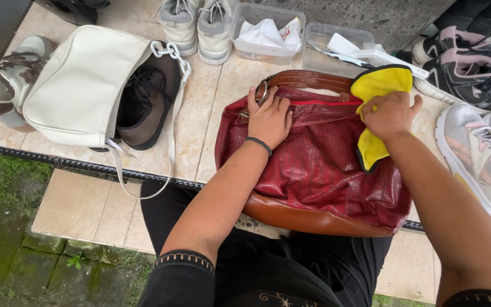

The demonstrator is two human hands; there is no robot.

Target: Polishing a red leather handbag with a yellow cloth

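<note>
Centre-frame, a red bag [319,165] is steadied by the flat left hand [269,118] while a yellow cloth [375,91], gripped by the right hand [390,115], is pressed on its upper right side.

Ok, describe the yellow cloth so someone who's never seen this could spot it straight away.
Start at the big red handbag lying in the middle of the tiled ledge. At its upper right corner, near the brown handle, the right hand presses the yellow cloth onto the bag. It is the only bright yellow thing there, edged in black.
</note>
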